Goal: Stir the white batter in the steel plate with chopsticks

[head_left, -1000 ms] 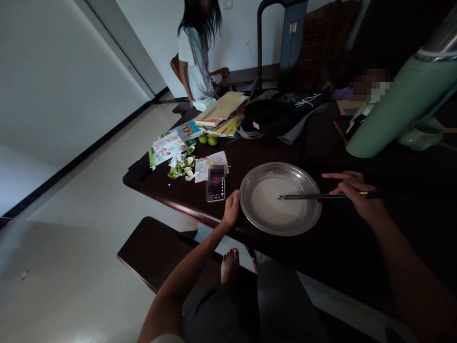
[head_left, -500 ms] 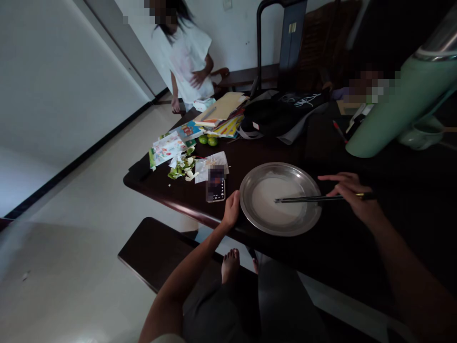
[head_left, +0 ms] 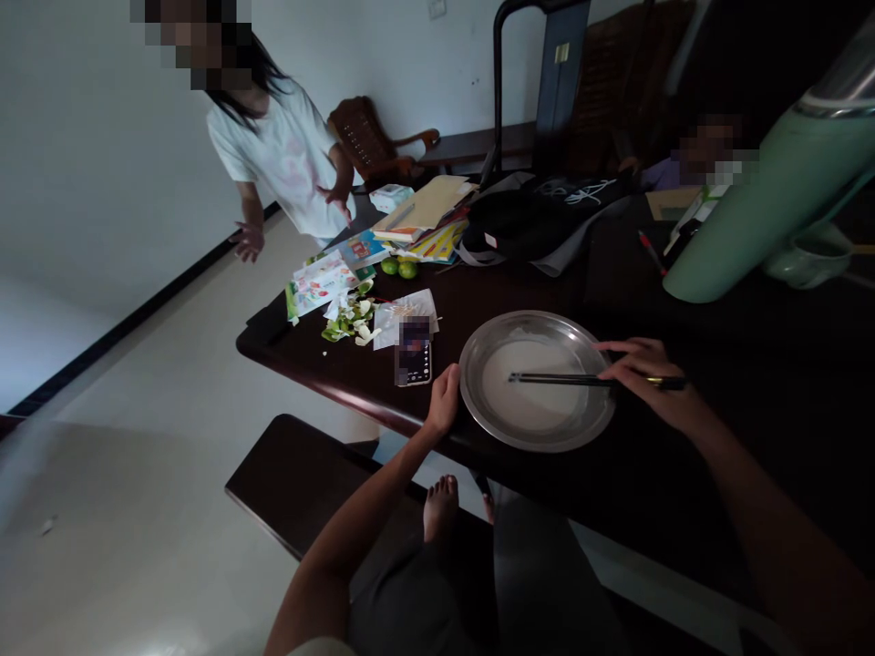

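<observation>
A round metal basin [head_left: 471, 405] stands on the dark table, with a milky white liquid [head_left: 526, 401] in its bottom. My left hand [head_left: 446, 398] is closed on the basin's left rim. Dark chopsticks [head_left: 561, 379] are gripped in my right hand [head_left: 646, 375] over the right rim, index finger stretched out. Their tips are at the white liquid, left of its middle. Just left of the basin, close to my left hand, a phone [head_left: 415, 360] lies with its screen lit.
Fruit peels [head_left: 348, 319], two green citrus fruits [head_left: 398, 267], books [head_left: 424, 214] and a black bag [head_left: 540, 223] lie farther back. A green thermos [head_left: 745, 210] and a glass mug [head_left: 810, 255] stand right. A person [head_left: 280, 155] stands beyond the table; another sits at back right. A bench [head_left: 307, 474] is below.
My right hand and the chopsticks have shifted left, their tips moving left in the basin. My left hand has stayed on the rim. The standing person has moved left, hands now spread.
</observation>
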Demonstrator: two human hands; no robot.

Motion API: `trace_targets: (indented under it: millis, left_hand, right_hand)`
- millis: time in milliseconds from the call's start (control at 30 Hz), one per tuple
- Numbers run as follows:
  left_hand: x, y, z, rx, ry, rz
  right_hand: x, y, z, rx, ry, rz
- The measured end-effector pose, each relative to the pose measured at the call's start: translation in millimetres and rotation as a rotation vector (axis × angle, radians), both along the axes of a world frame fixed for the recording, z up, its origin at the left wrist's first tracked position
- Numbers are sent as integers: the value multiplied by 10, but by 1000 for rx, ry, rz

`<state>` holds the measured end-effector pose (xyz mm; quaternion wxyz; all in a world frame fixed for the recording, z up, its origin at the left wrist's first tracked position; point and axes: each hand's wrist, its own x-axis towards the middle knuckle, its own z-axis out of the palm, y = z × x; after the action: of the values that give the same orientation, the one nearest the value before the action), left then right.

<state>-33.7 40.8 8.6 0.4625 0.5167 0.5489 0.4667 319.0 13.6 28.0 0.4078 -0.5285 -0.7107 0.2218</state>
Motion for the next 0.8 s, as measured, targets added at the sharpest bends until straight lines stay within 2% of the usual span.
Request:
trace_targets:
  millis: [167,267,367,467,567,800]
  left_hand:
    - [4,-2,-2,-6,-9,-3]
    - [6,-1,-1,-18,-7,8]
    - [6,0,0,-15,-6,9]
    - [2,-3,-2,-7,-6,-7]
    - [0,-4,-7,-5,-3,-7]
    - [9,-2,11,-21,-20,9]
  right_hand:
    - [77,-11,17,58,77,-135]
    - [62,-25,4,24,105,-64]
    - [-4,-16,-20,-18,29,22]
    - [8,-8,-11,15,1,-34]
    - [65,-22,12,45,62,-107]
    - [-58,-13,-18,17,-6,26]
